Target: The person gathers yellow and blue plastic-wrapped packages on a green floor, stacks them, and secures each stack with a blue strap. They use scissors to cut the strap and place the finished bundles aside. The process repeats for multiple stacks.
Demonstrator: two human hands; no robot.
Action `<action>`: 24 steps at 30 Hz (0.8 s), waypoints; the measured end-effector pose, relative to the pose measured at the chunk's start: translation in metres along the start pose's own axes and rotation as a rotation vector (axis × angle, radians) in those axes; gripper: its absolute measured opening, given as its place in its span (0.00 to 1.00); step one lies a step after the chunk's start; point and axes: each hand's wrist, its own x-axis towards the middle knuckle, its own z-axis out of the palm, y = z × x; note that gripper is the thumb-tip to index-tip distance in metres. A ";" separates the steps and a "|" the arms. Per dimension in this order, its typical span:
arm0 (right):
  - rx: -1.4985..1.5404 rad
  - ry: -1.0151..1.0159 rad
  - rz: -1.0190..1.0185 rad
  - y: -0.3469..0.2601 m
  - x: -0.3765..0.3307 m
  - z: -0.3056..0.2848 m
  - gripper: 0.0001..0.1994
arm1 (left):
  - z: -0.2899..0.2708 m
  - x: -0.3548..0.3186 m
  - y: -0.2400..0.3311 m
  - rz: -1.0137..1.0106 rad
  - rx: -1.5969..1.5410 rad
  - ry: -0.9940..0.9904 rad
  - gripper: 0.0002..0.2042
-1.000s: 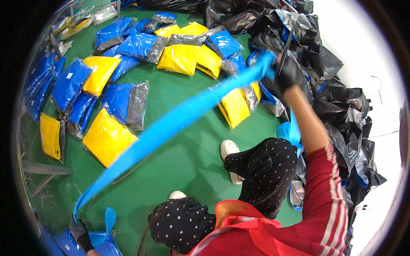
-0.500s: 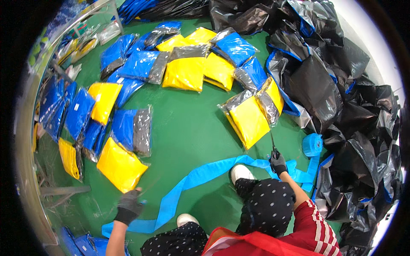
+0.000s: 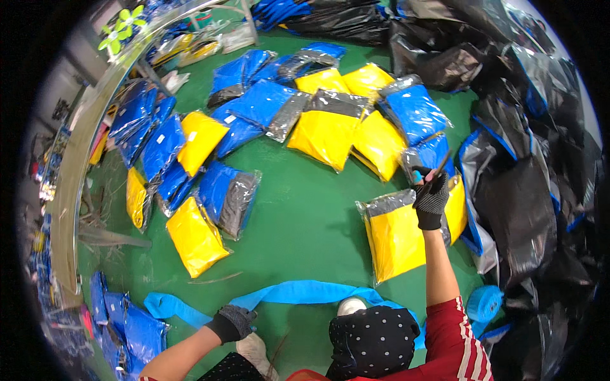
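My right hand (image 3: 432, 200), in a dark dotted glove, is raised over the yellow-and-grey packs at the right. It is closed on a pair of scissors (image 3: 443, 162), with the slim blades pointing up and away. Below it lies a yellow-and-grey pack in clear plastic (image 3: 397, 238). My left hand (image 3: 234, 322), gloved alike, has its fingers curled in at the lower middle; whether anything is in them is hidden. Close by it, a light blue fabric strip (image 3: 286, 292) runs across the green floor. A bit of blue shows at a fingertip of each hand.
Several blue and yellow packs (image 3: 327, 130) lie in an arc on the floor (image 3: 298, 216). Black sheeting with blue edging (image 3: 521, 203) is heaped at the right. A light blue roll (image 3: 484, 303) sits near my right arm. A metal-framed table (image 3: 95, 159) stands at the left.
My right hand has moved up and away with the scissors, over the packs. My left hand has left the yellow pack's edge and come nearer, toward the middle. The view has shifted left.
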 end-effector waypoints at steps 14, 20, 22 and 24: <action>0.202 -0.638 -0.093 -0.057 -0.109 0.099 0.11 | 0.089 0.054 0.075 -0.099 -0.400 0.108 0.23; -0.097 -1.055 0.142 0.011 -0.192 0.138 0.24 | 0.123 0.090 0.070 -0.178 -0.465 0.256 0.25; -0.168 -1.033 0.078 0.026 -0.197 0.139 0.24 | 0.128 0.102 0.070 -0.185 -0.489 0.350 0.25; -0.211 -1.003 0.059 0.033 -0.194 0.138 0.23 | 0.133 0.112 0.072 -0.193 -0.511 0.436 0.25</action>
